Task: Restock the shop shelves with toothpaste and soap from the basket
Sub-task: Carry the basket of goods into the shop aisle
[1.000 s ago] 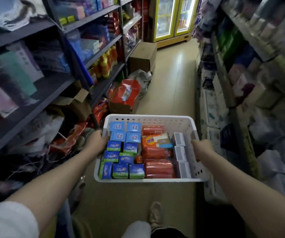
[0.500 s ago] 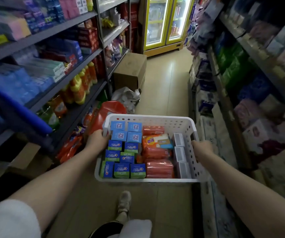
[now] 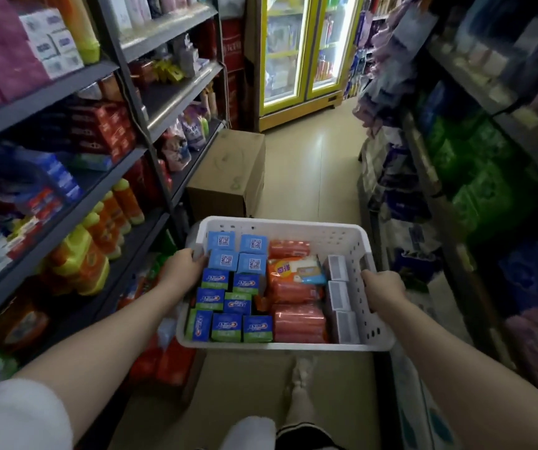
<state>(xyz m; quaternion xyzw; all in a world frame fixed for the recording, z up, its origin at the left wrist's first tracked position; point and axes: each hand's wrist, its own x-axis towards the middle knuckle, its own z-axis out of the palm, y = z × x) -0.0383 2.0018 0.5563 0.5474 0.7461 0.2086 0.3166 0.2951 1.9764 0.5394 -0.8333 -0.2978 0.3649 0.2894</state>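
Note:
I carry a white perforated basket (image 3: 342,237) in front of me, above the aisle floor. My left hand (image 3: 181,267) grips its left rim and my right hand (image 3: 382,289) grips its right rim. Inside, blue and green toothpaste boxes (image 3: 233,302) stand on end in the left half. Orange soap packs (image 3: 295,315) fill the middle, and white boxes (image 3: 339,295) line the right wall. On the left shelf unit (image 3: 66,219), red toothpaste boxes (image 3: 103,131) and blue boxes (image 3: 55,177) lie stacked.
Orange and yellow bottles (image 3: 105,222) stand on the lower left shelf. A cardboard box (image 3: 230,175) sits on the floor ahead, left of the aisle. A yellow-framed glass fridge (image 3: 300,50) closes the far end. Packed shelves (image 3: 475,177) line the right side.
I have walked forward along the aisle with the basket; the cardboard box and fridge are closer, and the toothpaste shelf has come up on my left. Both hands keep their grip.

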